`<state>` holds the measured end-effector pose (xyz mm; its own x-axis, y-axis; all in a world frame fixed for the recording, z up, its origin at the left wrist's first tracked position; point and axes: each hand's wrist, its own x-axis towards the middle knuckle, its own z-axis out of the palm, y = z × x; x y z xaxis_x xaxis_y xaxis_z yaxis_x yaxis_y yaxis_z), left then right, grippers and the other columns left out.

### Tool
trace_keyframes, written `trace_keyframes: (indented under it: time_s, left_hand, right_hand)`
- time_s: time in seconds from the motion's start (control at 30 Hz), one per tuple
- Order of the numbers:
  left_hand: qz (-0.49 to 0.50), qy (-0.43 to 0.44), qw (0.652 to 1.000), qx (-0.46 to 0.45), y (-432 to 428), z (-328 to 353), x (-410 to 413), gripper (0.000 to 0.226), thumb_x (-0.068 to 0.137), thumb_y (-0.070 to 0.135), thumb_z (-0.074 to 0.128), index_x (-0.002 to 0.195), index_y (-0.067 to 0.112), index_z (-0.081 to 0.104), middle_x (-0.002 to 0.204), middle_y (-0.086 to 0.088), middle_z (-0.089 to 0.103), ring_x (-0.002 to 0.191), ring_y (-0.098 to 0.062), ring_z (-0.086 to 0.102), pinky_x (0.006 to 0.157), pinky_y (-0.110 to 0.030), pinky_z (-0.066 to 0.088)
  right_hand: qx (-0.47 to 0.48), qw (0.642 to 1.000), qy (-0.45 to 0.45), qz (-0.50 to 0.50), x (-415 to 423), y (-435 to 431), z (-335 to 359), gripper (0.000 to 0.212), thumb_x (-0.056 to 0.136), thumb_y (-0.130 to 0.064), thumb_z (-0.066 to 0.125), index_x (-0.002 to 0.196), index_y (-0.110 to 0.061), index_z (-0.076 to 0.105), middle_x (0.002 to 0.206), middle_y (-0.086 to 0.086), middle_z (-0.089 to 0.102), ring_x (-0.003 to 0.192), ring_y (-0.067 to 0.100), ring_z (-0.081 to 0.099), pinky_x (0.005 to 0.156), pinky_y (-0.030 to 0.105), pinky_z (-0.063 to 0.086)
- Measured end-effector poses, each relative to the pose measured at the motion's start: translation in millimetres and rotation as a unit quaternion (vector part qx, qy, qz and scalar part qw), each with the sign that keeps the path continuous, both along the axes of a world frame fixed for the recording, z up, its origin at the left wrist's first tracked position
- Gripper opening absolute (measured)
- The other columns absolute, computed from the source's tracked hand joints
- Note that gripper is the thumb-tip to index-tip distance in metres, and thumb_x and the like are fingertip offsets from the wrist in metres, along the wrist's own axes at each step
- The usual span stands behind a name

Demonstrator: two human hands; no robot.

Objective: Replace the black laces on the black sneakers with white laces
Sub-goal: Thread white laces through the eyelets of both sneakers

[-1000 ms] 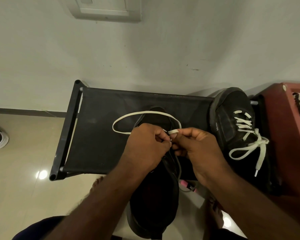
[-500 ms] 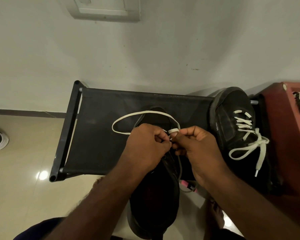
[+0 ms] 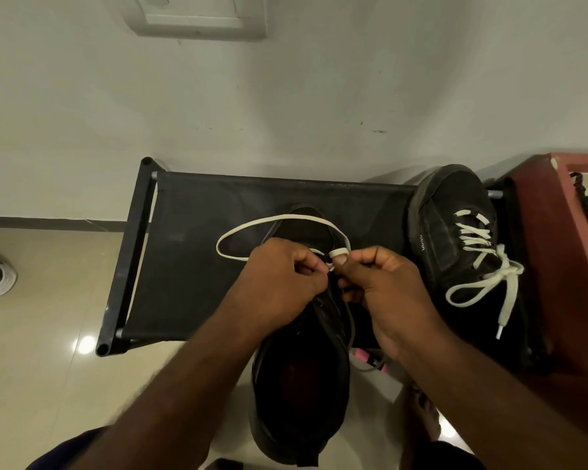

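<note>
Over the near sneaker (image 3: pixel 299 385), pinched white lace (image 3: pixel 286 217) with left grip (image 3: pixel 282 283) and right grip (image 3: pixel 384 293); probably needed flat, untwisted threading.

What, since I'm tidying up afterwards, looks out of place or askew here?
The laced sneaker on the rack has its white lace ends trailing loose down its side. A small pink object lies below, near the right hand.

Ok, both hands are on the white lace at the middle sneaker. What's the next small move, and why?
Probably pull the white lace through with the right hand to take up slack: it and the left hand pinch the lace over the sneaker, and a loose loop lies on the rack.
</note>
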<state>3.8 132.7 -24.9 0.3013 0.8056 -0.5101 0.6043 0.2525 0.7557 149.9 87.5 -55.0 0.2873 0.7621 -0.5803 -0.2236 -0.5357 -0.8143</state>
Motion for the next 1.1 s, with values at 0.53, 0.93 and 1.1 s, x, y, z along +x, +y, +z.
trace_keyframes:
  time_s: [0.53,0.93,1.1]
  left_hand:
    - [0.008,-0.007,1.0,-0.007,0.1,-1.4,0.6,0.01,0.085,0.015,0.073,0.082,0.024,0.075,0.073,0.007,0.071,0.066,0.0,0.066,0.06,-0.014,0.05]
    - [0.011,0.004,0.999,0.043,-2.8,-5.1,3.3,0.002,0.084,0.021,0.074,0.084,0.023,0.076,0.071,0.006,0.071,0.064,-0.003,0.064,0.06,-0.013,0.05]
    - [-0.005,0.014,0.999,0.052,-2.2,-5.0,5.2,0.005,0.085,0.023,0.073,0.088,0.026,0.077,0.071,0.006,0.068,0.058,0.001,0.057,0.054,-0.009,0.043]
  right_hand:
    - [0.034,0.998,-0.056,0.018,-2.3,0.3,-0.8,0.005,0.089,-0.015,0.073,0.088,-0.011,0.07,0.076,0.009,0.073,0.068,0.014,0.066,0.063,0.026,0.054]
    - [0.043,0.994,-0.081,0.065,0.2,5.0,5.0,0.004,0.092,-0.01,0.069,0.092,-0.01,0.073,0.069,-0.002,0.072,0.059,-0.001,0.063,0.054,0.011,0.046]
    - [0.031,0.993,-0.08,0.081,0.6,4.3,5.4,0.008,0.093,-0.01,0.067,0.097,-0.013,0.073,0.081,0.006,0.074,0.066,0.005,0.065,0.057,0.014,0.049]
